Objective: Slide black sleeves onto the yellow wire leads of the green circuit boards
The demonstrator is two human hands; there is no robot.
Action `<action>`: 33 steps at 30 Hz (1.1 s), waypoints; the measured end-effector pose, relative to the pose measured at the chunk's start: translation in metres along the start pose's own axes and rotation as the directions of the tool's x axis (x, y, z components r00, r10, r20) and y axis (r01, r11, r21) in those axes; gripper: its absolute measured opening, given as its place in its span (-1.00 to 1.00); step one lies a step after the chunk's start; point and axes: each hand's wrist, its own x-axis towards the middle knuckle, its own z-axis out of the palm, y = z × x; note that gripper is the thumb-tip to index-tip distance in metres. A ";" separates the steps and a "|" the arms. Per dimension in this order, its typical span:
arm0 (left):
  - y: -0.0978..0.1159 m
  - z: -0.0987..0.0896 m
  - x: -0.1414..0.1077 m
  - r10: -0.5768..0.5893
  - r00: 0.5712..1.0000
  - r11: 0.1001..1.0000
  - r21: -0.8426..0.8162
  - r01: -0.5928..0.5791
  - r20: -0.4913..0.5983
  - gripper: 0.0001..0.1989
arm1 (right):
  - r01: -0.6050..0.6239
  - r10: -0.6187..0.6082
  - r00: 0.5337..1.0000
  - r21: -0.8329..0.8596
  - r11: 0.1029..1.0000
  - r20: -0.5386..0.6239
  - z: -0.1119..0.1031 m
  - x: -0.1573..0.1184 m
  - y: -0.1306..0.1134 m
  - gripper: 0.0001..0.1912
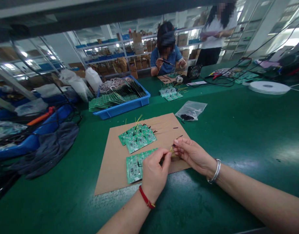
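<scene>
1. Bare forearms [256, 195] come in low over the counter [237, 136], with a red bracelet [146, 197] on the left wrist and a silver bangle [215, 171] on the right.
2. Left hand [155, 170]: thumb and finger are pinched narrow on a thin yellow wire [171, 149].
3. Right hand [192, 154]: its fingertips meet the left hand's, closed around a small dark piece [173, 145] at the wire; I cannot tell whether the piece is around the wire or only beside it.
4. Under the left hand, a green board [133, 169] lies on a cardboard sheet [110, 162]. The hand hides where the wire ends. A hard pull could strain any joint there, and a loose pinch could drop the dark piece.
5. Just beyond, overlapping boards [141, 138] have yellow wires standing up; a sleeve or knuckle brushing past could bend them.
6. Farther out, a loose black bit [175, 128] on the cardboard could roll off if knocked. Near the sheet's far corner sits an open-looking plastic bag [194, 109] of black bits, which might spill if tipped.
</scene>
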 end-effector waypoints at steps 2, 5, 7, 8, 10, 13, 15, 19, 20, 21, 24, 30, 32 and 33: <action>0.000 -0.001 0.000 0.025 1.000 0.999 0.026 -0.025 -0.006 -0.81 | -0.001 0.001 1.000 0.002 1.000 -0.004 0.000 0.000 0.000 -0.69; 0.000 -0.002 0.001 0.043 0.999 0.997 0.058 -0.042 -0.017 -0.82 | -0.004 0.004 1.000 0.002 1.000 -0.014 0.001 0.000 0.000 -0.69; 0.000 -0.002 0.001 0.052 0.998 0.996 0.069 -0.051 -0.023 -0.82 | -0.005 0.005 1.000 0.001 1.000 -0.015 0.001 0.000 0.000 -0.69; 0.000 -0.002 0.000 0.058 0.998 0.996 0.069 -0.057 -0.025 -0.82 | -0.005 0.005 1.000 0.001 1.000 -0.016 0.000 0.000 0.000 -0.68; 0.001 -0.002 0.000 0.063 0.998 0.996 0.063 -0.061 -0.026 -0.82 | -0.008 0.008 1.000 -0.003 1.000 -0.014 0.000 0.001 0.000 -0.68; 0.001 -0.002 0.000 0.053 0.998 0.997 0.055 -0.052 -0.018 -0.82 | -0.008 0.007 1.000 -0.013 1.000 -0.013 -0.001 0.001 0.001 -0.69; 0.001 -0.002 0.000 0.041 0.999 0.998 0.054 -0.040 -0.011 -0.81 | -0.002 0.002 1.000 -0.016 1.000 -0.012 -0.002 0.001 0.001 -0.69; 0.000 -0.002 0.000 0.038 0.999 0.997 0.060 -0.037 -0.007 -0.81 | 0.003 -0.004 1.000 -0.026 1.000 -0.009 -0.002 0.002 0.002 -0.69; 0.000 -0.002 0.000 0.044 0.999 0.997 0.064 -0.043 -0.006 -0.81 | 0.005 -0.005 1.000 -0.032 0.999 -0.007 -0.002 0.002 0.002 -0.69; 0.000 -0.002 0.000 0.050 0.999 0.996 0.068 -0.050 -0.005 -0.81 | 0.008 -0.008 1.000 -0.038 0.999 -0.005 -0.002 0.001 0.001 -0.68; -0.001 -0.003 0.000 0.071 0.997 0.993 0.095 -0.070 -0.005 -0.82 | 0.033 -0.033 0.999 -0.072 0.997 -0.004 0.000 0.001 0.001 -0.67; -0.003 -0.002 0.000 0.101 0.995 0.985 0.141 -0.100 0.000 -0.80 | 0.050 -0.051 0.999 -0.121 0.991 -0.005 0.002 0.000 0.003 -0.65; -0.003 -0.002 0.000 0.098 0.995 0.984 0.149 -0.098 0.005 -0.80 | 0.053 -0.055 0.998 -0.123 0.991 -0.015 0.002 0.000 0.004 -0.65; -0.003 -0.002 0.000 0.098 0.995 0.983 0.153 -0.098 0.007 -0.80 | 0.055 -0.058 0.998 -0.122 0.991 -0.020 0.001 0.000 0.004 -0.65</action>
